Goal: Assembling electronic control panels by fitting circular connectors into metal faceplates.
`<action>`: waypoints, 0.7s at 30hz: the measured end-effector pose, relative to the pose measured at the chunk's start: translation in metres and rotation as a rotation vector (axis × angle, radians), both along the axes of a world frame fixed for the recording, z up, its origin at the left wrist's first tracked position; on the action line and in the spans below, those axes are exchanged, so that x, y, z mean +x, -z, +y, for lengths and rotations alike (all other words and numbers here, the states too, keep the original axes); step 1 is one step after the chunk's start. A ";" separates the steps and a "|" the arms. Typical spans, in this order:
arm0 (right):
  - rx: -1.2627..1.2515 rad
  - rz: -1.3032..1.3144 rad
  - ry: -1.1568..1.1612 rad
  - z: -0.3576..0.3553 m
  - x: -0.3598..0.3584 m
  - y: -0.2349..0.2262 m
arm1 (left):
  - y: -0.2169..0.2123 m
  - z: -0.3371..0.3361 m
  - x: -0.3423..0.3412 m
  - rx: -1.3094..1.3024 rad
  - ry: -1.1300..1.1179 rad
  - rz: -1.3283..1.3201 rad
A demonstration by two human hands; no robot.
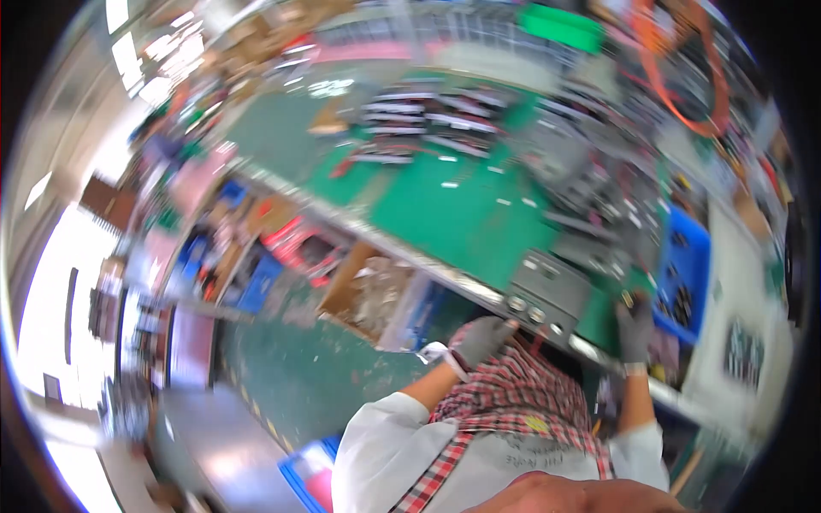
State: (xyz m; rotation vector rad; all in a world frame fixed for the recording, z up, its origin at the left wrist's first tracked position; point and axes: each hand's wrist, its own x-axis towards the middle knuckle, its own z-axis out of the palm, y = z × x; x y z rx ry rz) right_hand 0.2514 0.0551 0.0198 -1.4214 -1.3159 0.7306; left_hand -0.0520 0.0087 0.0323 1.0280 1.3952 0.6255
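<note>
The picture is blurred by motion. My left hand (481, 339), in a grey glove, rests against the near front edge of a grey metal panel (547, 286) with round knobs, lying at the edge of the green bench (445, 214). My right hand (634, 327), also gloved in grey, is at the panel's right end, next to a blue bin (687, 269); a small object seems pinched at its fingertips, but the blur hides what it is. Both forearms come from white sleeves over a red checked apron.
Rows of flat grey parts (428, 124) lie at the far side of the green bench. Cardboard boxes (363, 291) and blue crates (256, 282) stand on the floor to the left below the bench. An orange hose loop (684, 77) hangs at the upper right.
</note>
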 end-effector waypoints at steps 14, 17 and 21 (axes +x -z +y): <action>0.326 -0.650 -0.400 -0.054 -0.092 -0.075 | -0.046 -0.017 0.051 0.696 -0.031 0.089; 0.006 -0.133 -0.499 -0.055 -0.102 -0.092 | -0.045 -0.017 0.049 0.620 -0.082 -0.044; 0.321 -0.524 -0.389 -0.046 -0.091 -0.066 | -0.039 -0.019 0.056 0.485 -0.033 -0.431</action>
